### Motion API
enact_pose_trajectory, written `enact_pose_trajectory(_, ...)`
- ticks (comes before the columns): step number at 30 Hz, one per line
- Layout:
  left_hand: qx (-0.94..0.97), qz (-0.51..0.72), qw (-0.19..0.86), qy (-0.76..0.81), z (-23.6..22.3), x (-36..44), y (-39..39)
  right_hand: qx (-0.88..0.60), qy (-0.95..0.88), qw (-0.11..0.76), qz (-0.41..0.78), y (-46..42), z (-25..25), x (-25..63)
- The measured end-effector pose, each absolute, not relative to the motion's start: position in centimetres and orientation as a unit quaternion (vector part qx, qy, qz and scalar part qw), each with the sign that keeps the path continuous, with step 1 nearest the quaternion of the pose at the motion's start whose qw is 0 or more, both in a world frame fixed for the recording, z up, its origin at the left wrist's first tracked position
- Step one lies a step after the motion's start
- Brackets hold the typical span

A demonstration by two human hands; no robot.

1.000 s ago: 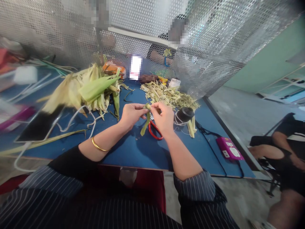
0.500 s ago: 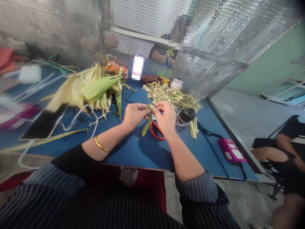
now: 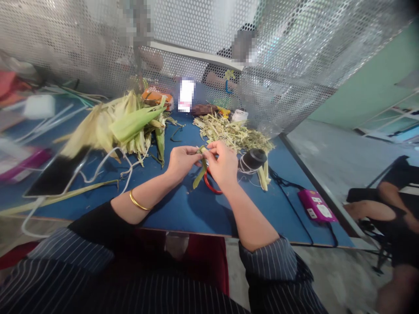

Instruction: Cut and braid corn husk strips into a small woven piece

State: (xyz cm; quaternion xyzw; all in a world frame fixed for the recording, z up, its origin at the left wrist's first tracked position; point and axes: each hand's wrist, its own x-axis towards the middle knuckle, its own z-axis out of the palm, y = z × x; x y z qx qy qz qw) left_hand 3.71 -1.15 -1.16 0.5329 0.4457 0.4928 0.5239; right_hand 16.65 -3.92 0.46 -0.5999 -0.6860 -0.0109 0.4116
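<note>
Between my two hands is a narrow green strip of corn husk (image 3: 199, 176), pinched near its upper end, its tail hanging down over the table. My left hand (image 3: 182, 162) closes thumb and fingers on the strip from the left. From the right, my right hand (image 3: 223, 162) grips the same end, where a pale folded part shows. Scissors with red handles (image 3: 212, 184) lie on the blue table below, partly covered by my right hand. Just right of that hand stands a dark spool of thread (image 3: 253, 160) with pale string around it.
Corn husks (image 3: 131, 122) are heaped at the left, shredded husk (image 3: 232, 133) at the back right. A phone (image 3: 57, 172) with a white cable lies left, and a lit phone (image 3: 186, 95) stands behind. A purple power strip (image 3: 316, 205) sits right. A perforated screen (image 3: 199, 26) borders the back; a person sits at right.
My fingers have shifted slightly on the husk strip, and more of its pale folded end shows. The whole view has moved a little; both hands still hold the strip.
</note>
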Motion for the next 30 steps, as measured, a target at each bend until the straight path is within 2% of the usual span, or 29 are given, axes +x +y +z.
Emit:
enact_pose_trajectory(7,0.540,0.487,0.521,0.446,-0.8,3.7,-1.5,-0.600,-0.690,0.401,-0.050,-4.0,0.3,16.6)
enact_pose_trajectory(16,0.598,0.487,0.458,0.442,-2.2,3.9,-1.0,-0.630,-0.683,0.359,0.081,-3.7,0.8,17.3)
enact_pose_trajectory(21,0.656,0.461,0.399,0.445,-1.9,3.5,-1.2,-0.619,-0.658,0.418,0.100,-3.6,0.8,17.2)
enact_pose_trajectory(24,0.685,0.429,0.389,0.441,-1.7,3.4,-1.2,-0.603,-0.600,0.471,0.234,-3.3,0.5,17.3)
enact_pose_trajectory(27,0.716,0.375,0.416,0.416,-1.5,3.4,-1.3,-0.573,-0.536,0.500,0.366,-2.9,0.4,17.6)
enact_pose_trajectory(30,0.722,0.334,0.465,0.390,-1.5,3.6,-1.5,-0.563,-0.550,0.511,0.344,-2.7,0.8,18.4)
